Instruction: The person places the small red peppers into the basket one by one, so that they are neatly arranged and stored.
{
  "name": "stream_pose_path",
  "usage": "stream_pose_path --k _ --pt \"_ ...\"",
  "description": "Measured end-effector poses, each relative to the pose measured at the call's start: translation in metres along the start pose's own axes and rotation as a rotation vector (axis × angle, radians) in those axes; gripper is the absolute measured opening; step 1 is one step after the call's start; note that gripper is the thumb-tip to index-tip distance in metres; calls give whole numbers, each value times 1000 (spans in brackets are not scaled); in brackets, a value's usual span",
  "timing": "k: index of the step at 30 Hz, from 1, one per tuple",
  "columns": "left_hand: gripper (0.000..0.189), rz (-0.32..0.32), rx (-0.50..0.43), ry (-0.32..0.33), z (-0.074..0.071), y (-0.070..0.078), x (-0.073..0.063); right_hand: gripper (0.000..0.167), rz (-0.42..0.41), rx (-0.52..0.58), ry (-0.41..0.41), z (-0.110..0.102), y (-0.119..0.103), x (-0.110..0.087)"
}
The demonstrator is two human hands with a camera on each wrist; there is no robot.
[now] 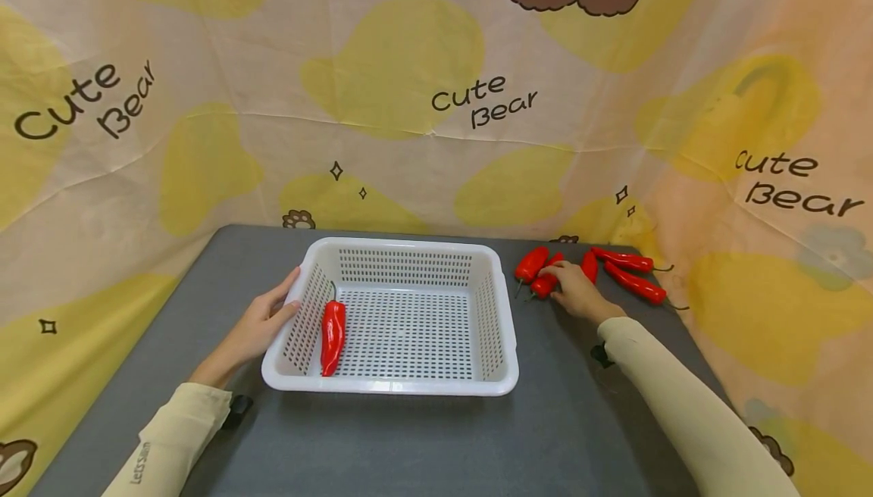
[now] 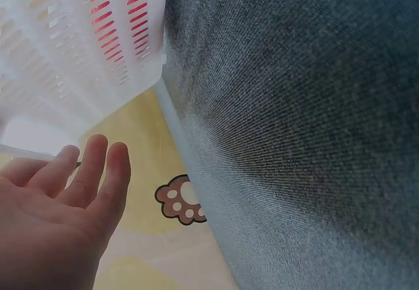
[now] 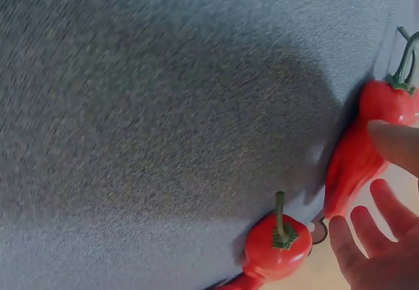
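Observation:
A white perforated plastic basket (image 1: pixel 392 389) stands on the grey table, with one red chili pepper (image 1: pixel 333 338) lying inside along its left side. At the basket's left rim, my left hand (image 1: pixel 262 323) grips the edge, thumb on top; in the left wrist view several fingers extend outside the wall. My right hand (image 1: pixel 580 292) is over the chili peppers to the right of the basket and pinches one red chili pepper (image 3: pixel 357 152), thumb on its side near the green stem. Another chili pepper (image 3: pixel 278 247) lies close by. The right index finger is mostly hidden.
Two chili peppers (image 1: pixel 634 282) lie at the table's right edge. Another chili pepper (image 1: pixel 530 264) sits close to the basket's right rim. A printed cloth (image 1: pixel 409 179) hangs behind and beside the grey table (image 1: pixel 436 444).

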State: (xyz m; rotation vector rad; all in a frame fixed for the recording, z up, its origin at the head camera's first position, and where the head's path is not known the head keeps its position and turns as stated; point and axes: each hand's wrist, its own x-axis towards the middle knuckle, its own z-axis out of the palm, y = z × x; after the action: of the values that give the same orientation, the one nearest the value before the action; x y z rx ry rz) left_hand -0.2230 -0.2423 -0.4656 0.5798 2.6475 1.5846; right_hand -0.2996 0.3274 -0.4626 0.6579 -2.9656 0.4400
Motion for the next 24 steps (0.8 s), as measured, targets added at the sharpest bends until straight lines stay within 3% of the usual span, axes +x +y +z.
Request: stream_pose_path --k 9,20,24 --pt "66 -7 -9 -3 0 -3 -1 42 -7 -7 -1 3 1 -2" --pt "66 6 -6 1 0 -2 0 46 -2 -151 -24 1 0 -3" --pt "66 1 -19 -6 0 -3 0 47 -17 -108 -22 0 2 0"
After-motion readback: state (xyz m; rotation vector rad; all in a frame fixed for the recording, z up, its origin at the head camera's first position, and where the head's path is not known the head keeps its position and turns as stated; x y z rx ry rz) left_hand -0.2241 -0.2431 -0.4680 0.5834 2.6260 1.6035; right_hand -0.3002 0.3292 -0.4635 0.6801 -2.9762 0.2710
